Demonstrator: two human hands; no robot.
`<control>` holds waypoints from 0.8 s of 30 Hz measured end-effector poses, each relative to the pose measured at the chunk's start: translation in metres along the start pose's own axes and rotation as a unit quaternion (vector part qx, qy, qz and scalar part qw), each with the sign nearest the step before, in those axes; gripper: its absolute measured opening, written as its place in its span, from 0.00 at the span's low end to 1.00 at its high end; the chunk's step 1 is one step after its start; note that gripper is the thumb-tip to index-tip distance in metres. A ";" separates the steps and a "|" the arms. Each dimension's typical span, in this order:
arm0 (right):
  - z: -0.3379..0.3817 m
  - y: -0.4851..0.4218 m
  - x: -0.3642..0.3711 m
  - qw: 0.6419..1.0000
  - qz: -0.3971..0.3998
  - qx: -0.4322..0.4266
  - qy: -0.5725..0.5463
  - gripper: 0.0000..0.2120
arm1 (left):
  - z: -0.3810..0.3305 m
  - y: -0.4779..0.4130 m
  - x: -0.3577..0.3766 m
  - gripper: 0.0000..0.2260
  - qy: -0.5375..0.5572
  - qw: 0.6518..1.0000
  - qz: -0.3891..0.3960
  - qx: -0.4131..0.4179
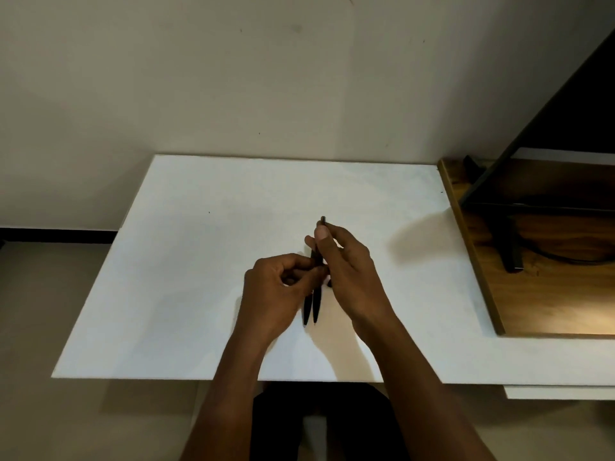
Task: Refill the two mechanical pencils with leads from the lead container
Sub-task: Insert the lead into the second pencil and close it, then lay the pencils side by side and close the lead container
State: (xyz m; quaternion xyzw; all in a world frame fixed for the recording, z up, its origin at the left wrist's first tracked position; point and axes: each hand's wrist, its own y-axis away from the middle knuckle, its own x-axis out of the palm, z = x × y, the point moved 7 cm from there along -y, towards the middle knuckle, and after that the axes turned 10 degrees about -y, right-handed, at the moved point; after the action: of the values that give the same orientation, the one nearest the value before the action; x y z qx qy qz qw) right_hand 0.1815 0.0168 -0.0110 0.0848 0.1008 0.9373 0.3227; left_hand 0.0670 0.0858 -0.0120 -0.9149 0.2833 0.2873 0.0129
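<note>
Two black mechanical pencils lie side by side over the middle of the white table (pixel 199 261), tips toward me. One pencil (pixel 317 304) runs up between the fingers of my right hand (pixel 349 271), its top end poking out past my thumb. The other pencil (pixel 307 309) sits just left of it under my left hand (pixel 276 291), whose fingertips pinch at the pencils' middle. A small dark object (pixel 329 283) shows under my right hand; I cannot tell if it is the lead container.
A wooden board (pixel 549 294) lies at the right edge of the table, with a black metal stand (pixel 509 247) and a dark cable on it. A wall rises behind the table. The table's front edge is near my body.
</note>
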 end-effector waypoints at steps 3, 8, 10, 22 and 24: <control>0.006 -0.002 -0.026 0.994 -0.094 -0.036 0.053 0.14 | 0.017 -0.003 -0.021 0.07 -0.085 0.992 -0.083 -0.049; 0.000 -0.003 -0.061 0.984 -0.158 -0.025 0.080 0.08 | 0.028 0.000 -0.019 0.08 -0.105 0.985 -0.109 -0.088; -0.004 -0.004 -0.063 0.983 -0.150 -0.015 0.101 0.08 | 0.027 0.001 -0.013 0.09 -0.118 0.983 -0.104 -0.091; -0.006 -0.002 -0.071 0.980 -0.148 0.002 0.133 0.07 | 0.021 0.003 -0.001 0.06 -0.172 0.977 -0.111 -0.064; -0.006 -0.003 -0.072 0.978 -0.143 0.010 0.153 0.06 | 0.022 0.004 -0.002 0.06 -0.170 0.977 -0.109 -0.064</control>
State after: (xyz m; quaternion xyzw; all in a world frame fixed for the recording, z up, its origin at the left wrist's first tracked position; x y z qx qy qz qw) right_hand 0.2373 -0.0264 -0.0247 -0.0717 0.1696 0.8824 0.4330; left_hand 0.0525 0.0879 -0.0290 -0.8768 0.1567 0.4533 0.0338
